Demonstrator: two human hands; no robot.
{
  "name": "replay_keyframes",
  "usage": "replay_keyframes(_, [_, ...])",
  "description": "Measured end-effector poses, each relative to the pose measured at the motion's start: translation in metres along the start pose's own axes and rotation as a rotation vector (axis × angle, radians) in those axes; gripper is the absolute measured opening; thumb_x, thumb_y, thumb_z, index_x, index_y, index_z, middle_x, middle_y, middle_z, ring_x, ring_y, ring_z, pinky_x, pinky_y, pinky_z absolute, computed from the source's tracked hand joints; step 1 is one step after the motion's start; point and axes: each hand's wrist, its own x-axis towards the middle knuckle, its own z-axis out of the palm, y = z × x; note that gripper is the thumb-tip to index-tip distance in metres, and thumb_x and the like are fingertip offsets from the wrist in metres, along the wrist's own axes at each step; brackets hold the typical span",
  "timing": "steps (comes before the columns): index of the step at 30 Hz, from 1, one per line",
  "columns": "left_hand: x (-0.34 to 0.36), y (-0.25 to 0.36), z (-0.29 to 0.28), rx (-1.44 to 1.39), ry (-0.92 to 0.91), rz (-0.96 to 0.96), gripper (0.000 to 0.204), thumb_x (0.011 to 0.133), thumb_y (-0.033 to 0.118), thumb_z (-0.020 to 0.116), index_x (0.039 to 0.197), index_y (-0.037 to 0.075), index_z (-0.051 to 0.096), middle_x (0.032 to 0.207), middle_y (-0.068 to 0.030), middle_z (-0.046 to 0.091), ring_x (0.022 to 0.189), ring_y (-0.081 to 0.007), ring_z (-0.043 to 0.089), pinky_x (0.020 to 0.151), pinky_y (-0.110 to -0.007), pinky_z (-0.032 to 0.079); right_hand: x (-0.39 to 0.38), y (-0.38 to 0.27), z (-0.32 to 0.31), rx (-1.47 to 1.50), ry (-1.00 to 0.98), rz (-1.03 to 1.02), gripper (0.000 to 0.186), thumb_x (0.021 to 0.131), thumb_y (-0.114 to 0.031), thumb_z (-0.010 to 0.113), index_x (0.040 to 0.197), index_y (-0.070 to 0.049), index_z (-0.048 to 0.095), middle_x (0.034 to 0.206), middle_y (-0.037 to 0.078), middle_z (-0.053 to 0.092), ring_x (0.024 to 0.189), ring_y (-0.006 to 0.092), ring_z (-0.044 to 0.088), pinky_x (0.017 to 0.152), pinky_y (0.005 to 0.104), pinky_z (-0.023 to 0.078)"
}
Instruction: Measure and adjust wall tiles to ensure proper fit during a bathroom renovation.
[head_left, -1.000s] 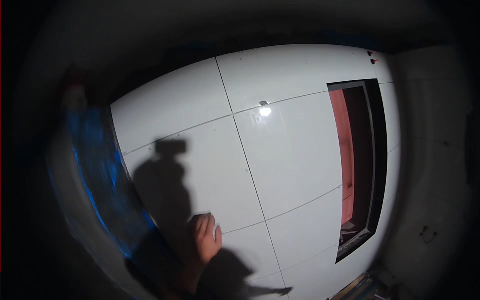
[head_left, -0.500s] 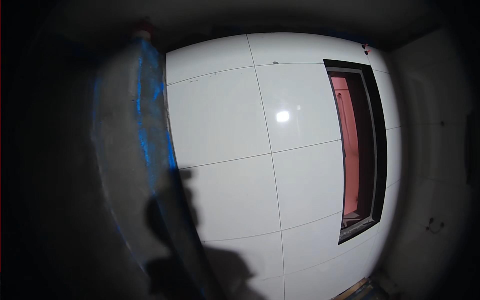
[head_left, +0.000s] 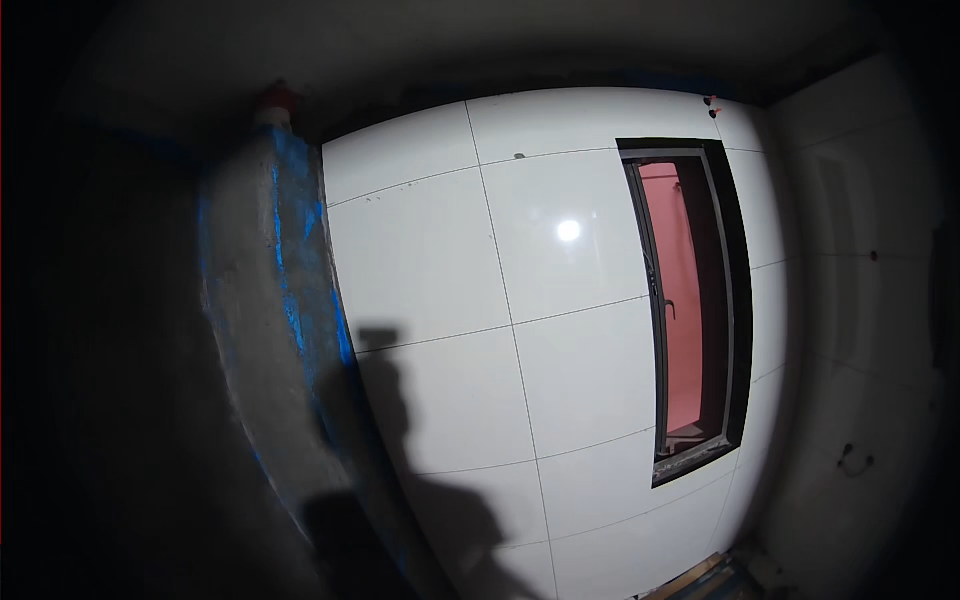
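Note:
Neither my left hand nor my right hand shows in the head view. Ahead of me stands a wall of large white tiles (head_left: 420, 260) with thin dark joints and a bright light reflection. A tall narrow window (head_left: 685, 300) with a dark frame is set into the wall at the right, and a pinkish surface shows through it. A small dark handle (head_left: 669, 303) sits on its frame. My dark shadow (head_left: 440, 500) falls across the lower left tiles and the column beside them.
At the left rises a grey column (head_left: 250, 300) with blue streaks and a red-and-white pipe end (head_left: 277, 105) above it. A dim tiled wall (head_left: 850, 300) on the right has a dark cable loop (head_left: 856, 460). Boards (head_left: 700, 580) lie at the bottom right.
My view has shifted, so the window and tile joints now appear further left and the top of the wall lower. More of the window's left frame and its handle show.

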Motion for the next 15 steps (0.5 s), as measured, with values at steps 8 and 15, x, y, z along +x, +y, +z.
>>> replay_keyframes(8, [0.012, 0.057, 0.004, 0.238, 0.011, 0.099, 0.047, 0.099, 0.041, 0.067, 0.127, 0.003, 0.065, 0.1, -0.0181, 0.068, 0.082, -0.0329, 0.057, 0.074, -0.047, 0.05, -0.196, 0.27, -0.037, 0.767, 0.246, 0.479, 0.02, 0.095, -0.02, 0.065, 0.078, -0.015, 0.056, 0.075, -0.001, 0.051, 0.067, 0.0166, 0.046, 0.063, 0.0378, 0.035])
replay_keyframes(15, [0.021, 0.121, 0.006, 0.368, -0.019, 0.152, 0.046, 0.099, 0.042, 0.067, 0.125, 0.003, 0.066, 0.097, -0.018, 0.067, 0.08, -0.0329, 0.057, 0.073, -0.047, 0.05, -0.275, 0.368, 0.003, 1.302, 0.465, 0.348, 0.033, 0.096, -0.02, 0.066, 0.067, -0.016, 0.05, 0.064, -0.004, 0.044, 0.056, 0.0139, 0.037, 0.055, 0.0378, 0.028])
